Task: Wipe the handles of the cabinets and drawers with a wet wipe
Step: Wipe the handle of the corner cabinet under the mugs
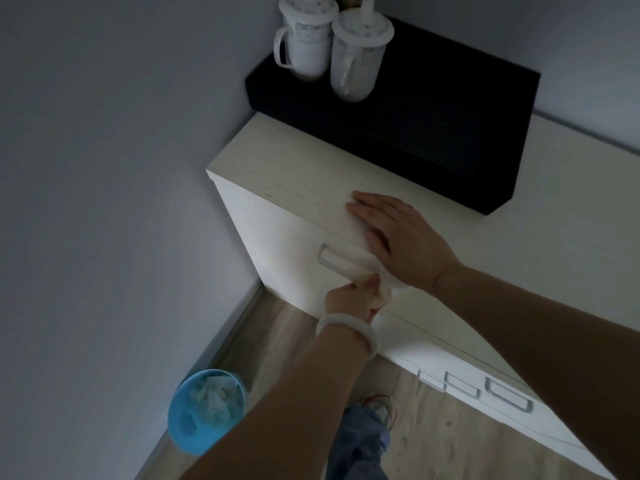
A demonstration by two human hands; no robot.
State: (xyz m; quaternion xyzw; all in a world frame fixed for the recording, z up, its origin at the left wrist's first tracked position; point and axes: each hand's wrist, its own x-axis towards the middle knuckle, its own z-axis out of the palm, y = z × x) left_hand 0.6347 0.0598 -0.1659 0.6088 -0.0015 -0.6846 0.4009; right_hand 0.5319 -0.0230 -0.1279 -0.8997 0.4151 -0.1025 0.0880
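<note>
A pale cabinet (277,237) stands in the corner, with a recessed rectangular handle (332,261) on its front. My left hand (353,299), a white bangle on its wrist, grips a white wet wipe (384,289) against the handle's right end. On the cabinet top, just above the handle, my right hand (398,240) rests flat with straight fingers. Further right, lower on the front, are more handles (505,393).
A black box (433,109) sits on the cabinet top against the wall, carrying two lidded white mugs (332,46). A blue bin (206,412) holding crumpled wipes stands on the wooden floor by the left wall. My leg and shoe (367,434) are below.
</note>
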